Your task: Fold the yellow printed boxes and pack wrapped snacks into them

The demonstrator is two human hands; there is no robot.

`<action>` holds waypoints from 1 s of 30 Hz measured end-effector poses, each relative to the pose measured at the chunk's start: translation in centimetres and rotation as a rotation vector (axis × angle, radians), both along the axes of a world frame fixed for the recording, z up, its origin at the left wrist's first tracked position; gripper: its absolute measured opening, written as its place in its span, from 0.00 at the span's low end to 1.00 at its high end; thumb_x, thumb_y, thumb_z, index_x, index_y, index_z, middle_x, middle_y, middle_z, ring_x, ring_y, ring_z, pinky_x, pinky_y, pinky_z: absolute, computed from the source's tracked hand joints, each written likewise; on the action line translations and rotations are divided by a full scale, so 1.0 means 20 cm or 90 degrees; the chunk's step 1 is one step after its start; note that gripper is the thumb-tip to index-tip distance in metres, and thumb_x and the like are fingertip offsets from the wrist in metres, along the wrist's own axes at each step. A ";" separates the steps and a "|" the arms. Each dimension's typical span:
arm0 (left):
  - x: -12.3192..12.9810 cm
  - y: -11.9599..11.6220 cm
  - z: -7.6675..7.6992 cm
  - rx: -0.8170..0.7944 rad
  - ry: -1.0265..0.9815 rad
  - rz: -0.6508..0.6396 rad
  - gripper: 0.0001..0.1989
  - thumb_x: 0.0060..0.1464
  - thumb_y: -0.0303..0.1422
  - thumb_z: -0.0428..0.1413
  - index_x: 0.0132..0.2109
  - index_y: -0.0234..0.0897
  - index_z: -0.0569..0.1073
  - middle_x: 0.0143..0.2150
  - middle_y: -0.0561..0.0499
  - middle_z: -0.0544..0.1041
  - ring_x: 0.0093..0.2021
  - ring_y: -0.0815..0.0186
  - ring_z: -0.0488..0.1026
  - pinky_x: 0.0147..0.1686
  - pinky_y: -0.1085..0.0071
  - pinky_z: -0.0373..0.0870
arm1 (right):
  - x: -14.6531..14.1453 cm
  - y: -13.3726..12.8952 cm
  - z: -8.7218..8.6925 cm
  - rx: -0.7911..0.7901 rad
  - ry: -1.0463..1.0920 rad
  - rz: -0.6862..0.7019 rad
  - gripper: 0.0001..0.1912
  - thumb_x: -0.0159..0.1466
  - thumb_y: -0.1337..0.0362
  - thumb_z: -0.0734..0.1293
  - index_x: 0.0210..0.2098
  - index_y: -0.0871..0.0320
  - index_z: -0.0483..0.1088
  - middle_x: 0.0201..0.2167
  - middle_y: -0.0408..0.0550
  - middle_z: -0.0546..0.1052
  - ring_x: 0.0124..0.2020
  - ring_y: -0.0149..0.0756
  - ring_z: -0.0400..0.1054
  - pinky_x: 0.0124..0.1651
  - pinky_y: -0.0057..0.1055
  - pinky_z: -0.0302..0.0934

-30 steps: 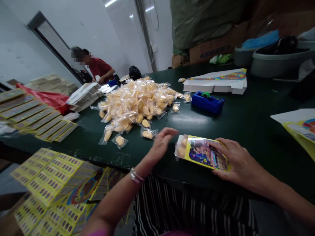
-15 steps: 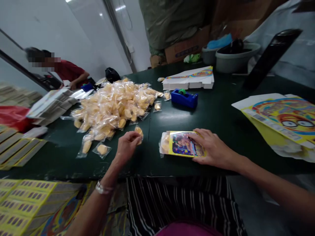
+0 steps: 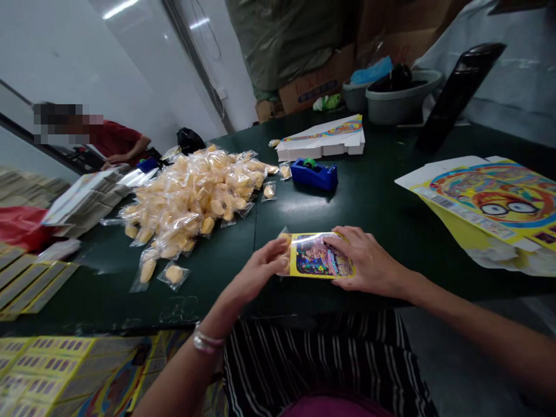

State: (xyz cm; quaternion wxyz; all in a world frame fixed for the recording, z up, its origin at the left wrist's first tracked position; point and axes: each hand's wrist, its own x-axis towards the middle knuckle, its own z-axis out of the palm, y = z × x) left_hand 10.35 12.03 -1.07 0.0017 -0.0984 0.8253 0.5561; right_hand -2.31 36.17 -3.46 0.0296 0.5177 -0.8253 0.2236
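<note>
A yellow-edged box (image 3: 320, 255) with a dark, colourful front lies flat on the dark green table (image 3: 208, 289). My right hand (image 3: 365, 260) grips its right end, fingers over the top. At the open left end my left hand (image 3: 267, 263) has its fingers round a wrapped orange-yellow piece (image 3: 284, 265), partly inside the opening. Left of my hands lies a big pile of clear-wrapped orange-yellow pieces (image 3: 195, 194), and one wrapped piece (image 3: 174, 274) sits apart near the table's front.
Behind the box stands a blue tape dispenser (image 3: 315, 175), with a stack of flat cartons (image 3: 321, 145) beyond. Printed sheets (image 3: 499, 202) lie at right, near a black upright object (image 3: 458, 95). A person in red (image 3: 117, 142) is at the far left; grey tubs (image 3: 402, 101) stand behind.
My left hand has moved right, from beside the pile to the box's open end, with a wrapped piece. My right hand still holds the box. The view has shifted slightly.
</note>
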 end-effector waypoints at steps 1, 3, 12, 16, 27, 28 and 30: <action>0.02 -0.02 0.01 0.068 -0.016 -0.012 0.25 0.55 0.31 0.54 0.61 0.37 0.66 0.58 0.39 0.74 0.53 0.57 0.74 0.48 0.63 0.72 | 0.00 0.00 0.00 0.003 0.000 0.003 0.41 0.49 0.56 0.76 0.59 0.59 0.64 0.58 0.64 0.65 0.58 0.60 0.58 0.51 0.54 0.61; 0.05 -0.07 0.03 0.148 -0.039 0.004 0.31 0.53 0.31 0.57 0.64 0.40 0.61 0.61 0.40 0.70 0.57 0.57 0.70 0.51 0.62 0.70 | -0.01 0.00 0.00 0.004 0.003 0.009 0.42 0.49 0.56 0.76 0.60 0.60 0.63 0.59 0.64 0.64 0.58 0.61 0.58 0.52 0.55 0.60; -0.11 -0.12 0.08 0.090 -0.148 -0.091 0.16 0.41 0.21 0.60 0.41 0.32 0.79 0.27 0.54 0.74 0.27 0.70 0.67 0.28 0.74 0.62 | -0.01 0.00 0.00 -0.028 -0.006 0.020 0.40 0.48 0.57 0.77 0.58 0.61 0.65 0.57 0.65 0.65 0.57 0.61 0.58 0.52 0.55 0.60; -0.17 0.01 0.07 0.225 -0.180 -0.138 0.22 0.43 0.24 0.62 0.50 0.36 0.77 0.41 0.47 0.80 0.39 0.64 0.76 0.39 0.70 0.70 | -0.02 0.00 -0.01 -0.051 -0.016 0.021 0.40 0.48 0.58 0.76 0.58 0.61 0.64 0.57 0.64 0.65 0.57 0.60 0.58 0.52 0.55 0.60; -0.07 -0.10 0.07 0.446 -0.152 0.048 0.14 0.56 0.36 0.61 0.47 0.34 0.77 0.48 0.43 0.80 0.48 0.62 0.77 0.54 0.66 0.69 | -0.04 0.02 0.00 -0.038 -0.017 0.053 0.41 0.49 0.58 0.75 0.60 0.60 0.62 0.59 0.66 0.64 0.59 0.61 0.57 0.55 0.57 0.57; -0.07 -0.08 0.07 0.475 -0.171 0.039 0.16 0.57 0.38 0.60 0.49 0.33 0.76 0.49 0.42 0.80 0.49 0.61 0.76 0.55 0.65 0.68 | -0.03 0.01 -0.01 -0.047 -0.015 0.060 0.41 0.49 0.59 0.75 0.60 0.60 0.62 0.59 0.66 0.64 0.59 0.61 0.57 0.55 0.57 0.57; -0.07 -0.02 0.05 0.523 -0.216 0.010 0.21 0.56 0.43 0.59 0.49 0.31 0.76 0.48 0.39 0.80 0.48 0.58 0.77 0.55 0.61 0.69 | -0.01 0.00 -0.01 -0.062 -0.011 0.087 0.41 0.49 0.59 0.74 0.60 0.59 0.62 0.60 0.66 0.64 0.60 0.61 0.56 0.55 0.57 0.56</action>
